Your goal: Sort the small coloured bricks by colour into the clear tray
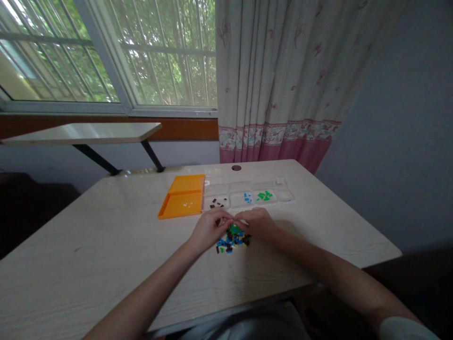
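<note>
Grey cloth point(244, 326) shows at the bottom edge of the frame, and a pale sleeve point(399, 329) fills a bit of the lower right corner. Both forearms reach in over the pale desk point(123, 264) from the lower left and lower right. Just below the centre of the frame lies the pile point(231, 243) – small blue, green, brown and yellowish pieces, heaped loosely on the bare top. The left hand point(208, 227) and the right hand point(260, 223) come together at the pile's far edge, fingers drawn in narrow and fingertips nearly meeting; whether a piece sits between them I cannot tell.

Past the hands, left of centre, an orange box point(171, 208) lies open, with a few white bits point(188, 204) in its nearer half. Against its right side is a clear case point(239, 186) of two rows. The nearer row holds, from left to right, brown bits point(213, 205), blue bits point(247, 199), green bits point(264, 195) and a faint touch of yellow.

Farther up, a round hole point(236, 168) marks the desk's back edge, and a raised shelf point(106, 132) stands at left. Behind hang a flowered curtain point(272, 80) and – upper left – a barred window point(166, 52).
</note>
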The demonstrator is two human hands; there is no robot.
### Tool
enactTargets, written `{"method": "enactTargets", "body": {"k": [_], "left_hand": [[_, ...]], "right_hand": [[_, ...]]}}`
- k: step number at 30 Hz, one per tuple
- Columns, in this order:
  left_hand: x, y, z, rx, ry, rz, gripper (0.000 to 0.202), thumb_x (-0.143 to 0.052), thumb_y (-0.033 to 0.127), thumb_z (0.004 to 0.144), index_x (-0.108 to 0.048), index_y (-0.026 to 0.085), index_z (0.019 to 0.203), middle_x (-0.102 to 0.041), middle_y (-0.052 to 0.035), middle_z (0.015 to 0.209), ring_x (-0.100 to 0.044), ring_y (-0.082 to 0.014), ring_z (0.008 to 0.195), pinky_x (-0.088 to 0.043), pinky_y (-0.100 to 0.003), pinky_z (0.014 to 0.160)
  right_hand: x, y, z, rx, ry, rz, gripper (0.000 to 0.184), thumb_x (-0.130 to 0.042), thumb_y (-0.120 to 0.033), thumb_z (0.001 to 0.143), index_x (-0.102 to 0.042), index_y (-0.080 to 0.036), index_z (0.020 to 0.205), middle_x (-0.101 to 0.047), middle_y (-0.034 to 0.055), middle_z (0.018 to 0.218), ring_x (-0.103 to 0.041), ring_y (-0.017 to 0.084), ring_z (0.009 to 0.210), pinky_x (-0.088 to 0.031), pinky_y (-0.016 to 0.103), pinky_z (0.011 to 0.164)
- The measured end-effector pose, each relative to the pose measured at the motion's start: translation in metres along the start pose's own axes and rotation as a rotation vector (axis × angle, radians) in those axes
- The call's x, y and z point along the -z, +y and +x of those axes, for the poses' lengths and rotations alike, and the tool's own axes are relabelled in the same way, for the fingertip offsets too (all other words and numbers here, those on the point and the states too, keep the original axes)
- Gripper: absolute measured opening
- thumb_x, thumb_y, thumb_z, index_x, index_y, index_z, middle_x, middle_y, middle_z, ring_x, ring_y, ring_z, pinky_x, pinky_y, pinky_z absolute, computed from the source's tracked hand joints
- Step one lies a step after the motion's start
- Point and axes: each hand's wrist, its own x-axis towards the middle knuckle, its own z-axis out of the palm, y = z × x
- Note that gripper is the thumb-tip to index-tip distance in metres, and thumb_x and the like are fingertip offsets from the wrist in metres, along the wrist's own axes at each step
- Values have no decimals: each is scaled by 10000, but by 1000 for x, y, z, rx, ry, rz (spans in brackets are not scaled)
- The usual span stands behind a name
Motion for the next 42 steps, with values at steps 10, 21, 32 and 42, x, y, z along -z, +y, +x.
{"method": "enactTargets", "body": {"k": [10, 21, 32, 42], "left_hand": [[3, 0, 0, -56, 11, -19, 89, -562, 211, 779, -639, 176, 751, -579, -4, 699, -501, -107, 652, -383, -193, 581], [6, -5, 0, -66, -13, 10, 84, -587, 243, 768, -636, 174, 770, -589, -6, 727, -519, -108, 687, -400, -192, 619], [20, -20, -2, -198, -327, 248, 159, -468, 191, 805, -616, 198, 862, -592, -24, 853, -557, -128, 794, -424, -205, 697], [19, -19, -1, -200, -364, 288, 164, -453, 189, 805, -608, 195, 858, -590, -29, 857, -560, -134, 798, -427, -204, 702]], "right_hand": [[1, 2, 0, 86, 30, -6, 207, -488, -327, 822, -659, -230, 756, -673, -15, 629, -559, 87, 526, -320, 209, 533], [-4, 6, -2, 114, 42, 38, 196, -473, -299, 826, -660, -242, 806, -667, -20, 623, -556, 80, 522, -327, 202, 534], [14, 21, 5, -169, 474, 409, 183, -558, -332, 762, -659, -182, 737, -337, -84, 364, -278, 54, 334, -278, 172, 374], [26, 45, 5, -56, 391, 224, 208, -532, -327, 790, -680, -181, 785, -516, -33, 436, -420, 72, 399, -371, 183, 478]]}}
